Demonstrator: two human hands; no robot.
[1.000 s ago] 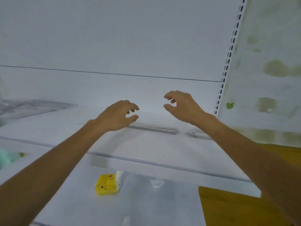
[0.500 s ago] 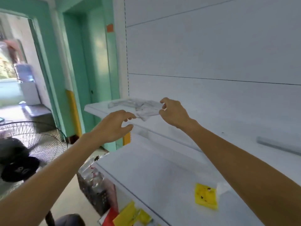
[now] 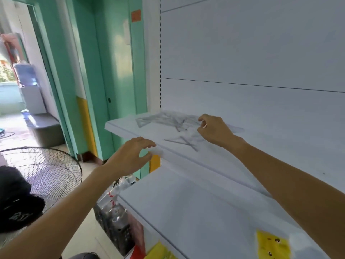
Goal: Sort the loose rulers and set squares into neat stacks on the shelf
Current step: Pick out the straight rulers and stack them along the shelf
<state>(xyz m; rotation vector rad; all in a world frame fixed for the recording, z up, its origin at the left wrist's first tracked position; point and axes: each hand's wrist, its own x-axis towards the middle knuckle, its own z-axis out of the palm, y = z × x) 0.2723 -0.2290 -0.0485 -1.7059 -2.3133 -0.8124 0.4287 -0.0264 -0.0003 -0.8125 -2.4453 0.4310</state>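
Pile of clear rulers and set squares [image 3: 168, 119]: lies tangled on the upper shelf [image 3: 128, 134], near its left end, back toward the rear panel. Not stacked; pieces overlapping at mixed angles. Two thin rulers [image 3: 183, 143]: lie crossed, apart from the pile, nearer the front lip.

Right hand [image 3: 214, 132]: sits at the right edge of the pile, knuckles up, fingers [image 3: 202, 118] curled down into the clear plastic. Thumb and forefinger close together with a pale sliver between them. Can't tell whether that is a real pinch on a ruler or only contact; too blurred, and the plastic is see-through. Clear strip running out to the right from behind the hand.

Left hand [image 3: 130, 157]: hovers at the front lip of the same shelf, left of and below the crossed pair, well short of the pile. Fingers loosely bent, thumb spread from them, nothing held. Thumb tip right at the lip; contact not resolvable.

Lower shelf [image 3: 186, 212]: carries a yellow packet [image 3: 272, 245] at the right. Crate of goods [image 3: 115, 223] on the floor beside it. Further left: floor fan [image 3: 43, 169], black cap [image 3: 15, 200], teal door frame [image 3: 74, 71], water dispenser [image 3: 28, 86] beyond.
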